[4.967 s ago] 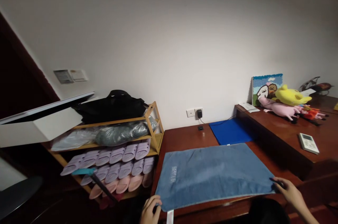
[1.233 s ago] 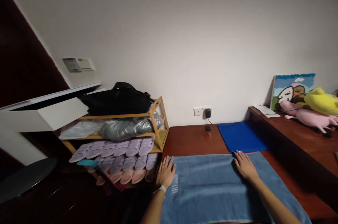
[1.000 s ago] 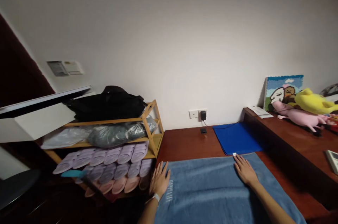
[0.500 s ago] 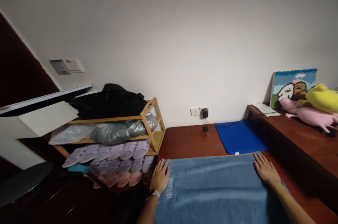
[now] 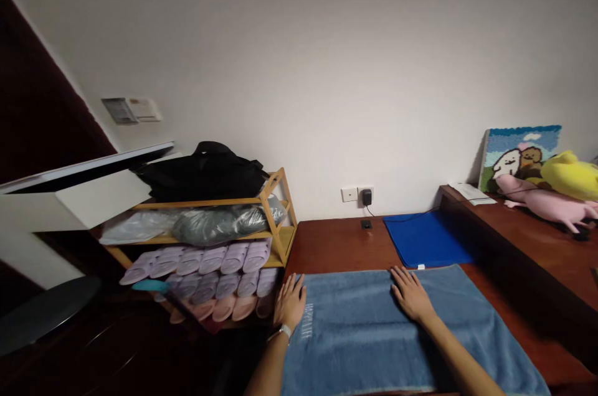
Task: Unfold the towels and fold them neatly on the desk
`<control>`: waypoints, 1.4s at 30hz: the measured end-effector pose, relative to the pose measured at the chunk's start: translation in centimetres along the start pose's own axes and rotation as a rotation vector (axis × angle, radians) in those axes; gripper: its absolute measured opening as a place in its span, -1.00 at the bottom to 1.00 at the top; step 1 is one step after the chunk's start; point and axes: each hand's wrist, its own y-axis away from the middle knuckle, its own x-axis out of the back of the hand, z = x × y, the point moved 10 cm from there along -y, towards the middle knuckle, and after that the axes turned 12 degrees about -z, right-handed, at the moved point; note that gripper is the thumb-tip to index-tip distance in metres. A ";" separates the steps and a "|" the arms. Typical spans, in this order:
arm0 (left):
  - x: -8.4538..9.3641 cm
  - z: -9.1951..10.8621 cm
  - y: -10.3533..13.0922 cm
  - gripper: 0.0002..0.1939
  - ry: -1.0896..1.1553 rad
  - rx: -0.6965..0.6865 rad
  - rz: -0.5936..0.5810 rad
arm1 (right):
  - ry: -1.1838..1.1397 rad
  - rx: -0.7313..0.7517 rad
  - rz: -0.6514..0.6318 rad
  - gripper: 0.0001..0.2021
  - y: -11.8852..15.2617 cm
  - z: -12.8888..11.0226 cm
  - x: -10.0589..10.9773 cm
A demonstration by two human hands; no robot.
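A blue-grey towel point(image 5: 355, 321) with white lettering near its left side lies spread on the reddish-brown table point(image 5: 336, 246). My left hand point(image 5: 290, 302) rests flat over the towel's far left corner, fingers stretched out, a pale band on the wrist. Flat on the towel near its far edge, right of the middle, is my right hand point(image 5: 412, 293), its fingers apart. Neither hand grips anything. Just beyond the towel's far edge lies a folded bright blue cloth point(image 5: 427, 239) with a small white tag.
Left of the table stands a wooden rack point(image 5: 280, 215) with a black bag point(image 5: 210, 172) and rows of slippers point(image 5: 233, 258). On the raised ledge at right are a pink plush toy point(image 5: 542, 200), a yellow plush toy point(image 5: 572, 175) and a picture point(image 5: 518, 153). A black plug point(image 5: 367, 197) sits in the wall socket.
My right hand has moved left across the towel from its far right corner toward the middle. My left hand stays at the far left corner. The view has shifted slightly.
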 end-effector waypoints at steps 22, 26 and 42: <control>0.3 -0.1 -0.1 -0.48 0.027 -0.013 -0.009 | 0.140 -0.445 -0.077 -0.38 4.9 20.5 3.2; 0.1 -0.1 0.0 -0.49 0.027 -0.011 -0.005 | 0.173 -0.311 0.007 -0.42 3.8 15.3 3.6; -0.1 -0.1 -0.2 -0.49 0.041 -0.008 0.014 | 0.070 -0.162 -0.073 -0.36 3.9 8.7 -2.5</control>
